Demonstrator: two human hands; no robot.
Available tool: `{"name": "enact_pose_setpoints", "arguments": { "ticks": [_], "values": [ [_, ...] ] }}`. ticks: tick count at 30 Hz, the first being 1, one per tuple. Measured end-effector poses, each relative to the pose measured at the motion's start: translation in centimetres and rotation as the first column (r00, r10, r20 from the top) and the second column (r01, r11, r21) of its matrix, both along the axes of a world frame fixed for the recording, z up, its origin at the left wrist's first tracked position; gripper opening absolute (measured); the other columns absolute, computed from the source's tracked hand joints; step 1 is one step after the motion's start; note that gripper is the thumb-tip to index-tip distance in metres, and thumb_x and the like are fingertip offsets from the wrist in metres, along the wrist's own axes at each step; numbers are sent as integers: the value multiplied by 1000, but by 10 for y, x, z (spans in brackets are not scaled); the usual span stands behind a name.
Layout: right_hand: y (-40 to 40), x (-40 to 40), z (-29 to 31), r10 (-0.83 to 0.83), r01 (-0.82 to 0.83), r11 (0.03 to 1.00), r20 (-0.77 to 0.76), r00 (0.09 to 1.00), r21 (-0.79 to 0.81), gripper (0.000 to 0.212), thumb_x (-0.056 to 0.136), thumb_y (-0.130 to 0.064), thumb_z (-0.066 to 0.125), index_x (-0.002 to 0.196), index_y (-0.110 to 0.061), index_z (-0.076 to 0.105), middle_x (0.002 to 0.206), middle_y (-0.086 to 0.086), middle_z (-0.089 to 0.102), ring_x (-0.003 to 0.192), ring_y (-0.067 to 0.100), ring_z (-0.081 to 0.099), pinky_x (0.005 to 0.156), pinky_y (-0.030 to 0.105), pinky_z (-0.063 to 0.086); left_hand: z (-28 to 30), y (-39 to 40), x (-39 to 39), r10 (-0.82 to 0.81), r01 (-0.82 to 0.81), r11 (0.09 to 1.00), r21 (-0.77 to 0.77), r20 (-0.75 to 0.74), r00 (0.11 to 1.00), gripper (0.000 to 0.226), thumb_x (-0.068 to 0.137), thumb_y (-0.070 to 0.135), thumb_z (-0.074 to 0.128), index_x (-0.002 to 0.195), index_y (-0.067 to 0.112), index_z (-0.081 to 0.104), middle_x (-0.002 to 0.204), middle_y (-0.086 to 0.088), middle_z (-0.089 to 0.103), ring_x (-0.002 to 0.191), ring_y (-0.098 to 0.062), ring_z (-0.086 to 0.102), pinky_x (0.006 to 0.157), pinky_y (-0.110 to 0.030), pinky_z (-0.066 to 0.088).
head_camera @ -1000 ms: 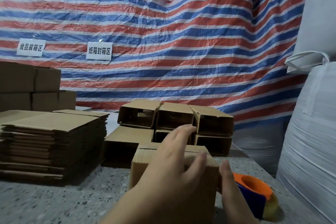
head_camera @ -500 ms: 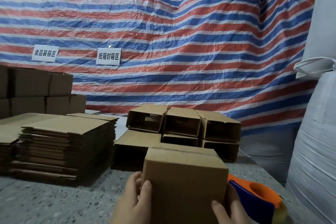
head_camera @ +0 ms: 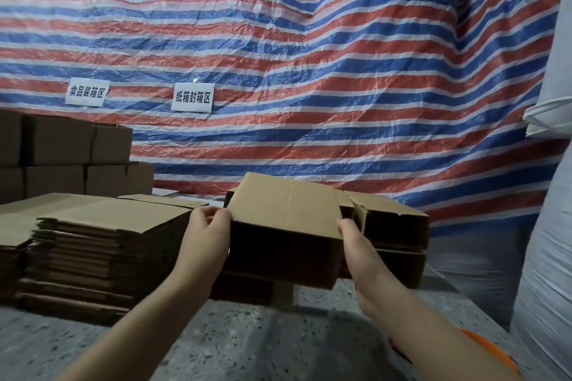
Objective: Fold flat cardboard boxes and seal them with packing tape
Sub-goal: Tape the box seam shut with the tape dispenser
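A person's two hands carry an assembled cardboard box (head_camera: 288, 226) above a speckled tabletop (head_camera: 247, 343), apparently to add it to the finished boxes (head_camera: 393, 226) that sit just beyond and to the right of the hands. The left hand (head_camera: 207, 229) grips the box's near left corner, fingers curled round the edge; the right hand (head_camera: 349, 232) holds the near right corner, thumb on the top face, its other fingers hidden behind the cardboard. Holding opposite corners likely keeps the light box square and level for placing.

The box lies on its side between the hands, long axis running left to right, its shadowed front face turned toward the wearer and the top panel tilting up and away. Whether that dark face is open or closed cannot be told.

To the left of the left hand stands a stack of flat cardboard blanks (head_camera: 102, 250), presumably the supply for further folding. Beneath the right forearm, an orange tape dispenser (head_camera: 492, 353) shows at the frame's lower edge, within easy reach. A striped tarpaulin (head_camera: 309, 71) hangs behind.
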State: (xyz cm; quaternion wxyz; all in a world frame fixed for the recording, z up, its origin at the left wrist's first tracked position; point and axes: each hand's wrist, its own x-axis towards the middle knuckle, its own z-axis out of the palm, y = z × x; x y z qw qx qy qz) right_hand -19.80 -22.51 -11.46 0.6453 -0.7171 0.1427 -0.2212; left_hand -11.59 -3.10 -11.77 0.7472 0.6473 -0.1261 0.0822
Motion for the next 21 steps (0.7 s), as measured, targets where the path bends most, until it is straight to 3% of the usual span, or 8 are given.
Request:
{"name": "enact_pose_setpoints", "arguments": {
  "ticks": [2, 4, 7, 10, 14, 17, 21],
  "values": [
    [3, 27, 9, 12, -12, 1000, 13, 1000, -4, 37, 101, -47, 38, 105, -29, 70, 99, -6, 73, 95, 10, 63, 69, 25, 43, 9, -3, 26, 26, -25, 999, 35, -11, 1000, 23, 98, 34, 41, 109, 19, 53, 97, -5, 58, 86, -19, 55, 69, -36, 46],
    [5, 54, 16, 29, -29, 999, 15, 999, -16, 41, 102, -49, 33, 107, -28, 68, 104, -5, 70, 95, 10, 61, 67, 24, 41, 17, -5, 50, 15, -14, 999, 37, -21, 1000, 27, 98, 39, 39, 111, 19, 52, 99, -6, 58, 90, -19, 56, 73, -38, 46],
    [4, 95, 17, 33, -33, 999, 3, 999, -35, 51, 101, -55, 30, 126, -23, 61, 121, 1, 65, 110, 19, 58, 87, 33, 44, 22, -8, 83, 47, -45, 998, 43, -27, 999, 30, 98, 41, 37, 114, 19, 49, 104, -5, 58, 101, -22, 56, 91, -45, 49],
    [2, 127, 16, 13, -15, 999, -52, 999, -37, 63, 99, -60, 30, 141, -18, 49, 132, 3, 58, 121, 23, 51, 102, 42, 38, 20, -9, 107, 107, -104, 990, 92, -27, 994, 32, 100, 42, 35, 114, 17, 49, 102, -4, 56, 98, -21, 55, 90, -43, 47],
    [2, 150, 11, 20, -23, 999, -116, 993, -25, 70, 100, -62, 27, 154, -17, 35, 155, 7, 42, 141, 29, 39, 117, 46, 30, 10, -7, 133, 32, -24, 996, 80, -108, 994, 33, 102, 43, 35, 113, 14, 50, 111, -12, 57, 108, -28, 56, 101, -49, 45],
    [3, 159, 6, 10, -16, 999, -129, 992, -47, 71, 101, -61, 27, 156, -16, 31, 158, 7, 36, 145, 29, 35, 115, 44, 29, 1, -9, 144, 92, -80, 989, 122, -94, 991, 31, 102, 42, 34, 93, 18, 50, 103, -11, 57, 93, -24, 57, 84, -40, 46],
    [4, 166, -5, 13, -20, 999, -157, 987, -43, 70, 101, -62, 28, 153, -16, 36, 156, 6, 40, 142, 28, 38, 114, 43, 30, -8, -8, 156, 106, -88, 981, 170, -96, 990, 36, 103, 43, 33, 110, 13, 51, 101, -10, 58, 90, -20, 57, 71, -35, 44]
  ]
}}
